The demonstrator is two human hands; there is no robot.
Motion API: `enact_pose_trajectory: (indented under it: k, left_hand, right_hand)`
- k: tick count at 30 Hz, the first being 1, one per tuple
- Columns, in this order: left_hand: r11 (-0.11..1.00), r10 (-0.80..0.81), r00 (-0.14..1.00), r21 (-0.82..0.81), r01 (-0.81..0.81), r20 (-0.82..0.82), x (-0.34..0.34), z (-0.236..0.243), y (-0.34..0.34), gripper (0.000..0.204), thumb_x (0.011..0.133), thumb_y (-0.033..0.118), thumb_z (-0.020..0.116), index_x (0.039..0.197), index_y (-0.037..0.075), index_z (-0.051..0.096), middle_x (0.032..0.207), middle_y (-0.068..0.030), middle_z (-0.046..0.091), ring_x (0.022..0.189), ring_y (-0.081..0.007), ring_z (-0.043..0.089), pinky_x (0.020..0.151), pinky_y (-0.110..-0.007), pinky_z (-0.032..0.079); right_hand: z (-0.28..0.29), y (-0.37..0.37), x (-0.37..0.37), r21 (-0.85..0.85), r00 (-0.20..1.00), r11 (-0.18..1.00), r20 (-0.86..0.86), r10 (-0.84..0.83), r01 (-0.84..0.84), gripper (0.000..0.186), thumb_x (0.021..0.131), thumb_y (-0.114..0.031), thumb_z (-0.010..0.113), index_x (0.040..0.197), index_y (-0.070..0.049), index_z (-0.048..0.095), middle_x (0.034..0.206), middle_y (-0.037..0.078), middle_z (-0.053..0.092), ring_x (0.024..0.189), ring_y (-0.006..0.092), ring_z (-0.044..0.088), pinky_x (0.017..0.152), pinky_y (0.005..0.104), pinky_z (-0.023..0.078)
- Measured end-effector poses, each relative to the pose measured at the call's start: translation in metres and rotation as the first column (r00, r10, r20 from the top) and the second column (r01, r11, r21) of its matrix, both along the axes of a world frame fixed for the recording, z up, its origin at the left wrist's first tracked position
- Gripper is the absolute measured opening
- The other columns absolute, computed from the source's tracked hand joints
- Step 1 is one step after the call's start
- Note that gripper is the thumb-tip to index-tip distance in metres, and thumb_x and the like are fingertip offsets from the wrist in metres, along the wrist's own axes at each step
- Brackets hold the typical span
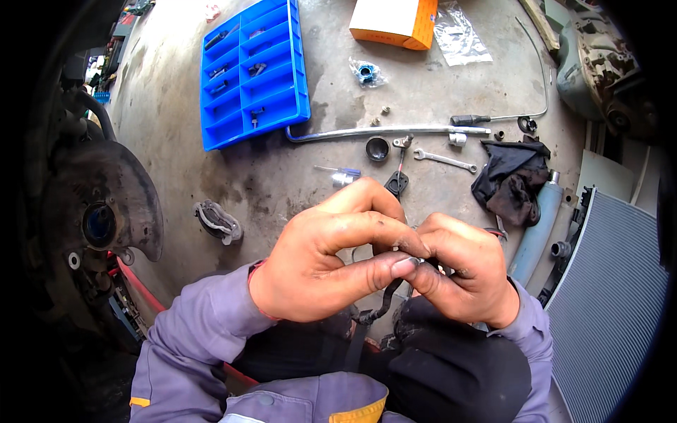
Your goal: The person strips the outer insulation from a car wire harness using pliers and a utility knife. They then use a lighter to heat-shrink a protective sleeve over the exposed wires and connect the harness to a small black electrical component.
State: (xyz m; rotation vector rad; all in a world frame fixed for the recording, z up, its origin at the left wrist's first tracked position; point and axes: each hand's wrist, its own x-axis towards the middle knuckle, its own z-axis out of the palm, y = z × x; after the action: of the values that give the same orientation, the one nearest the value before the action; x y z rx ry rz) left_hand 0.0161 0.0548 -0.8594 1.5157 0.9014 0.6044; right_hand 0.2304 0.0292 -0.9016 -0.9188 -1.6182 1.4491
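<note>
My left hand (pixel 338 250) and my right hand (pixel 462 271) meet in front of my knees, thumbs and fingertips pressed together. Between them they pinch a thin black cable (pixel 386 303), which hangs down from the fingertips and curves left over my lap. The cable's upper end is hidden by the fingers. Just beyond my hands, a black flanged part (pixel 397 183) with a thin rod lies on the concrete floor, partly covered by my left hand's fingers. A small screwdriver (pixel 338 170) rests to its left.
A blue compartment tray (pixel 303 92) holds small parts. Beyond are an orange-white box (pixel 391 25), a plastic bag (pixel 462 39), a long metal bar (pixel 367 132), a combination wrench (pixel 446 161) and a black cloth (pixel 511 180). A radiator (pixel 613 303) stands right, a brake backing plate (pixel 134 190) left.
</note>
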Motion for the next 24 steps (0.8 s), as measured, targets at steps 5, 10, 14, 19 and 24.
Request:
enact_pose_trajectory:
  k: [5,10,14,19,24]
  left_hand:
    - [0.997,0.042,0.994,0.071,-0.035,-0.099,0.01,-0.004,-0.015,0.016,0.089,0.006,0.071,0.104,0.0,0.071,0.098,-0.012,0.059,0.087,-0.0204,0.058,0.076,-0.03,0.047]
    - [0.994,0.032,0.988,0.105,-0.017,-0.149,0.02,-0.026,-0.03,0.015,0.091,0.003,0.065,0.104,-0.003,0.065,0.101,-0.0152,0.061,0.094,-0.0235,0.062,0.08,-0.034,0.05]
    - [0.87,0.099,0.995,-0.485,-0.086,0.0,0.025,-0.023,-0.048,0.01,0.101,0.006,0.051,0.106,-0.002,0.053,0.098,-0.0132,0.061,0.088,-0.0185,0.064,0.08,-0.032,0.051]
    - [0.74,0.113,0.99,-0.659,-0.137,-0.079,0.038,-0.031,-0.059,0.012,0.104,0.01,0.049,0.109,-0.001,0.05,0.089,-0.0086,0.057,0.064,-0.0107,0.055,0.059,-0.023,0.047]
    - [0.709,0.064,0.99,-0.692,-0.134,-0.126,0.061,-0.052,-0.05,0.015,0.105,0.015,0.05,0.109,0.001,0.051,0.083,-0.0071,0.057,0.05,-0.0082,0.047,0.044,-0.021,0.039]
  right_hand:
    - [-0.012,-0.008,0.002,0.012,0.999,1.0,0.026,-0.027,0.027,0.018,0.081,-0.006,0.078,0.097,-0.003,0.071,0.08,0.009,0.062,0.066,0.0242,0.062,0.057,0.0331,0.049]
    - [-0.036,-0.027,0.02,-0.237,0.997,0.968,-0.03,0.073,-0.078,0.026,0.085,-0.011,0.077,0.107,-0.001,0.068,0.087,0.009,0.063,0.07,0.0188,0.063,0.063,0.0313,0.051]
    - [-0.093,-0.1,0.079,-0.637,0.969,0.737,0.224,-0.101,0.224,0.018,0.095,-0.011,0.066,0.108,0.001,0.067,0.092,0.005,0.067,0.082,0.0106,0.064,0.073,0.0272,0.052]
    - [-0.137,-0.264,0.142,-0.569,0.672,0.422,0.725,-0.148,0.706,0.015,0.092,-0.011,0.068,0.101,0.0,0.067,0.092,0.009,0.069,0.079,0.0165,0.067,0.071,0.0329,0.054]
    - [-0.123,-0.345,0.133,-0.241,0.33,0.326,0.909,-0.254,0.914,0.014,0.093,-0.01,0.068,0.1,0.002,0.068,0.082,0.004,0.067,0.072,0.0083,0.058,0.065,0.0262,0.049]
